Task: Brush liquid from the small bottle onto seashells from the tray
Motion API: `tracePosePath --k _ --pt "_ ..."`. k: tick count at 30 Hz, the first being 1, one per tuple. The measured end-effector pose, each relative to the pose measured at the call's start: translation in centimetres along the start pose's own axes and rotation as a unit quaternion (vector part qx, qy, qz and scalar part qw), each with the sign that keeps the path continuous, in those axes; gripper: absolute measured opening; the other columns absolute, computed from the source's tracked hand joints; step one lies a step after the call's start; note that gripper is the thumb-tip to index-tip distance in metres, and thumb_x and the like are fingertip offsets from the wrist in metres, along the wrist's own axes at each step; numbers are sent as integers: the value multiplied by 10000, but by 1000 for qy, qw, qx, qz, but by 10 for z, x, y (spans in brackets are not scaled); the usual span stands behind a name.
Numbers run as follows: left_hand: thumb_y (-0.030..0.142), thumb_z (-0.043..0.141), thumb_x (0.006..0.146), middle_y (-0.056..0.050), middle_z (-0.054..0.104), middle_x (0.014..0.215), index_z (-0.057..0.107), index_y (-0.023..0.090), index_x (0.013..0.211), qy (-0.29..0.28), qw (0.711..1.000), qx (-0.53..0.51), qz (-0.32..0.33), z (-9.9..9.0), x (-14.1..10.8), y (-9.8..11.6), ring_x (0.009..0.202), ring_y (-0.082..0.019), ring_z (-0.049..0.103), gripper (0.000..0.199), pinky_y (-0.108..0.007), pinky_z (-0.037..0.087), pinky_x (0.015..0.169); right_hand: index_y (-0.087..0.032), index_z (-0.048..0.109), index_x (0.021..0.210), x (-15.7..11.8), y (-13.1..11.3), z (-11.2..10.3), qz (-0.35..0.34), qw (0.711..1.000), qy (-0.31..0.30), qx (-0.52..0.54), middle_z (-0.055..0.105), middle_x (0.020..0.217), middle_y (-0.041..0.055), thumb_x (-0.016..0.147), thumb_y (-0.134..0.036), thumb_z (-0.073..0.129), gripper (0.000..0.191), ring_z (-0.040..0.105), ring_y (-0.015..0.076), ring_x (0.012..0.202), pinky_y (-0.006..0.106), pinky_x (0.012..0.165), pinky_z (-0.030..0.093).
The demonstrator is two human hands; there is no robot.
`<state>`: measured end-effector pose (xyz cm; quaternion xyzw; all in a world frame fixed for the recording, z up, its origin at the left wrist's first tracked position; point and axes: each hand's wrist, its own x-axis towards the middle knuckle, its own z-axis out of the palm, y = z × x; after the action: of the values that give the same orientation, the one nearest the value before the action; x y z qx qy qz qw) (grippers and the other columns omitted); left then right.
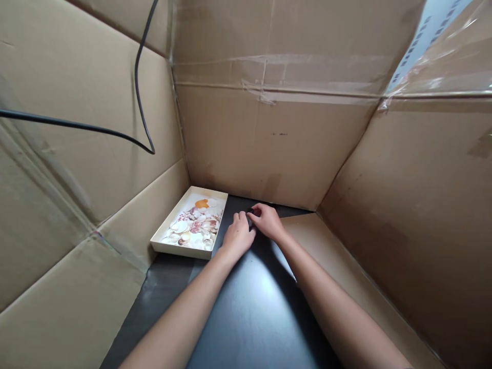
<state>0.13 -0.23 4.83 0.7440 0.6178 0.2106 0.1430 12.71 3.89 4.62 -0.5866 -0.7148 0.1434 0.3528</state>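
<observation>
A small dark object (pixel 250 219) is sitting between the two hands at the far end of the black bench (pixel 246 312), just this side of the cardboard back wall (pixel 277 148). The left hand (pixel 237 237) is closing in on it from the left and the right hand (pixel 268 221) from the right, so that the fingers (pixel 257 209) of both are meeting over it and pinching it from either side. Only a sliver of the object is showing between the fingertips: it is looking black or very dark and rounded, and its exact shape is too hidden to tell. Both forearms are stretching in from the near edge, converging toward that spot.

Just beside the left hand, to the left, a shallow white tray (pixel 180 249) is lying flat on the bench, tucked against the left cardboard wall (pixel 77 169). Seashells (pixel 196 225) are filling it, mostly white and pink, with one orange piece (pixel 202 203) at its far end. A black cable (pixel 140 82) is hanging in a loop across the left wall, well apart from the hands. Another cardboard panel (pixel 418 215) is closing off the right side.
</observation>
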Motion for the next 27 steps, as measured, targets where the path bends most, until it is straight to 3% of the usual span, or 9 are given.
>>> tracePosePath --k 2,5,10,15,18,20,23,27 --pt "329 519 878 -163 546 1149 485 130 1124 4 1000 10 -11 16 8 -4 933 -273 640 319 -340 468 767 -153 689 883 -4 0 -2 17 1000 -2 26 701 807 44 801 -298 648 172 631 157 743 249 680 438" --pt "310 449 923 -131 561 1109 533 153 1064 13 1000 1 23 30 16 -16 940 -249 632 228 -335 467 798 -145 687 911 -9 1 -8 5 999 -14 38 700 824 50 803 -293 645 188 630 160 763 253 694 442" --pt "304 506 901 -81 576 1023 585 177 958 -9 997 -47 68 33 21 -31 926 -198 604 160 -283 459 816 -137 675 1008 -8 10 -21 -80 992 -87 53 688 902 64 811 -191 597 218 607 159 799 268 731 455" --pt "321 495 906 -77 558 1042 586 183 972 -12 994 -58 93 34 21 -32 902 -195 600 178 -294 461 809 -168 652 1080 -5 11 -31 -89 984 -138 71 671 1080 74 771 -55 513 357 609 155 908 268 801 457" --pt "312 485 911 -83 544 1089 567 195 1062 -8 995 -49 88 35 19 -31 914 -204 606 208 -303 462 813 -163 656 1067 -4 2 -34 -89 990 -106 -16 674 967 72 798 -218 612 278 599 166 827 264 733 441" --pt "305 484 913 -85 536 1107 557 200 1092 -5 995 -49 87 35 18 -30 930 -208 608 220 -305 462 820 -174 684 935 -3 -5 -36 -82 988 -99 -82 659 814 47 820 -320 624 195 573 157 721 254 655 406" --pt "308 480 915 -84 531 1101 559 195 1056 4 994 -51 92 36 17 -30 933 -212 611 196 -307 463 823 -188 679 847 0 -10 -39 -113 980 -127 -106 612 732 18 820 -213 605 84 534 132 654 234 618 373" --pt "309 485 911 -73 530 1086 557 202 1046 8 995 -59 85 36 18 -30 923 -210 617 187 -306 468 815 -193 675 911 0 -9 -42 -163 972 -150 -77 589 899 40 751 -36 549 258 552 127 763 215 694 403"
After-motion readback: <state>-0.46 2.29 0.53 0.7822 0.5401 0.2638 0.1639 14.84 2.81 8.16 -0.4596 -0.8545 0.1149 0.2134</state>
